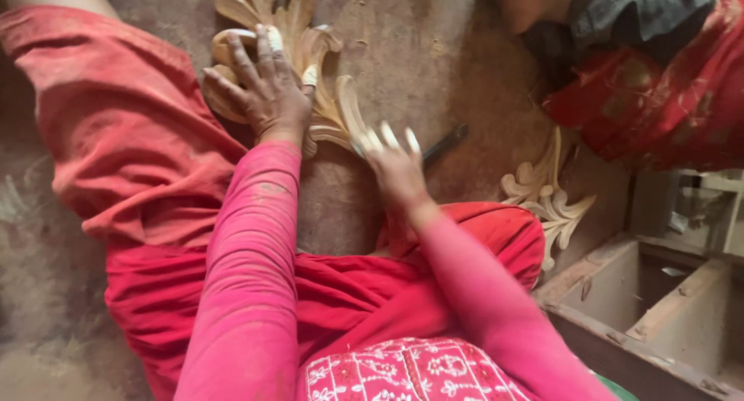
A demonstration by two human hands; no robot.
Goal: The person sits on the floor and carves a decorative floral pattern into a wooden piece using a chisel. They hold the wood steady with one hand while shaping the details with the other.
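Note:
My left hand [262,87] lies on a pale carved wooden ornament [329,99] with leaf scrolls, which rests on the dusty floor. Its fingers curl over the carving's left edge and hold it down. My right hand [397,167] is blurred, just right of the carving's lower end, with the fingers spread and nothing clearly gripped. A dark slim tool [447,143] lies on the floor just beyond its fingertips. Both arms are in pink sleeves, and my legs in red cloth lie to either side.
A second carved leaf piece [545,199] lies to the right, by my knee. A rough wooden box with compartments [620,323] stands at the lower right. Another person in red and dark cloth [651,91] sits at the top right.

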